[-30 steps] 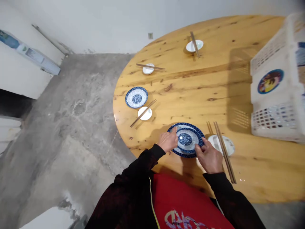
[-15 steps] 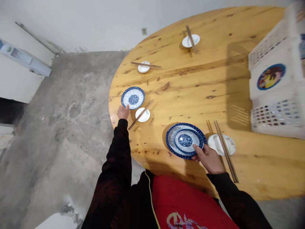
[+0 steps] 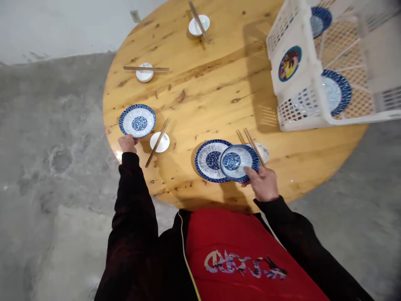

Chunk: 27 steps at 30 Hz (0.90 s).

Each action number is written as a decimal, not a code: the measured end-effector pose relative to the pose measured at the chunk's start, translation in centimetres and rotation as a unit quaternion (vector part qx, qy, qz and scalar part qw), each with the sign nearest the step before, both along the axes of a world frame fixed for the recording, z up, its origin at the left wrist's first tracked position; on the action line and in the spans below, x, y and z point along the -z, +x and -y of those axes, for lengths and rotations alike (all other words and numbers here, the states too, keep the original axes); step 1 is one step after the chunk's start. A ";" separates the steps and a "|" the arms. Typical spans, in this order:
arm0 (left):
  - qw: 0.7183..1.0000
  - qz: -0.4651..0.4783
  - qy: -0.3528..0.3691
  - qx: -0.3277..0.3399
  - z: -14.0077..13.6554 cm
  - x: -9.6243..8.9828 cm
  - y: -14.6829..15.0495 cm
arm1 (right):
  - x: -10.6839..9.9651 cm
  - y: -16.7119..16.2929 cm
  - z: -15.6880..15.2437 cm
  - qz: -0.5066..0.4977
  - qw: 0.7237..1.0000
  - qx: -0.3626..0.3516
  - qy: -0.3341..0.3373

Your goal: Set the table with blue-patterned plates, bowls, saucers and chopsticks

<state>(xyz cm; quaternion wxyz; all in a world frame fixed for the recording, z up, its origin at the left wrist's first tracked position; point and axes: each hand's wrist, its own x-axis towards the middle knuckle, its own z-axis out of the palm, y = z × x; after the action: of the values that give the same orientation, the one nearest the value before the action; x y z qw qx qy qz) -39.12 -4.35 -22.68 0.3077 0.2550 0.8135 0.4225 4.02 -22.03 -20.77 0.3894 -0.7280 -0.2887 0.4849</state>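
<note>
My left hand (image 3: 128,144) is closed on the near rim of a blue-patterned plate (image 3: 138,121) at the table's left edge. Beside that plate is a small white dish (image 3: 163,143) with chopsticks (image 3: 156,144) across it. My right hand (image 3: 262,183) grips a blue-rimmed bowl (image 3: 239,163) by its right edge, thumb inside. The bowl is tilted and overlaps the right part of a larger blue-and-white plate (image 3: 206,161) on the table. Behind the bowl, another white dish (image 3: 262,153) with chopsticks (image 3: 250,140) is partly hidden.
On the round wooden table (image 3: 200,108) stands a white plastic basket (image 3: 300,115) at right, with blue-rimmed dishes (image 3: 340,92) inside. Farther back are two more white dishes (image 3: 144,75) with chopsticks (image 3: 197,19). Grey concrete floor (image 3: 56,188) lies to the left.
My right hand has moved the bowl from over the middle of the large plate toward its right side. My left hand stays at its plate's rim. The view has shifted right, showing the basket's inside.
</note>
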 end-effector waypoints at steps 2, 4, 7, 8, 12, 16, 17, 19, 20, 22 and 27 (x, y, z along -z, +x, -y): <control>1.000 -0.007 0.009 -0.016 0.4 -1.4 -0.2 | -1.3 1.8 1.0 0.008 0.999 0.043 0.021; 1.000 -0.006 0.023 -0.002 1.5 -3.1 0.3 | -2.6 3.4 1.9 0.012 0.996 0.086 0.035; 0.996 0.027 0.044 0.066 4.1 -5.4 2.8 | -3.8 5.2 3.0 0.013 0.987 0.146 0.059; 0.993 0.045 0.053 0.094 5.2 -6.0 4.1 | -4.1 5.6 3.3 0.012 0.984 0.164 0.067; 0.968 0.136 0.076 0.197 9.6 -6.3 10.9 | -4.5 6.5 4.2 0.009 0.974 0.210 0.085; 0.949 0.180 0.022 0.258 12.9 -4.2 16.7 | -4.6 6.9 4.9 -0.002 0.969 0.228 0.094; 0.947 0.179 0.005 0.269 13.5 -3.6 17.7 | -4.6 7.0 5.1 -0.005 0.968 0.231 0.096; 0.943 0.172 -0.025 0.285 14.2 -2.5 19.2 | -4.6 7.2 5.5 -0.012 0.968 0.233 0.096; 0.940 0.168 -0.038 0.293 14.5 -2.0 19.7 | -4.6 7.3 5.7 -0.013 0.968 0.234 0.093; 0.938 0.155 -0.053 0.306 14.8 -1.3 20.4 | -4.5 7.5 6.2 -0.015 0.968 0.235 0.089; 0.937 0.116 -0.057 0.323 15.2 -0.6 20.8 | -4.0 8.2 7.2 -0.016 0.965 0.242 0.094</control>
<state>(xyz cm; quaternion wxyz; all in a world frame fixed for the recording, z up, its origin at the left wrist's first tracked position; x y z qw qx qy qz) -18.37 -19.59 -22.04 0.5341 0.4355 0.6686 0.2795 12.23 -29.25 -16.76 0.5665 -0.7285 -0.1415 0.3582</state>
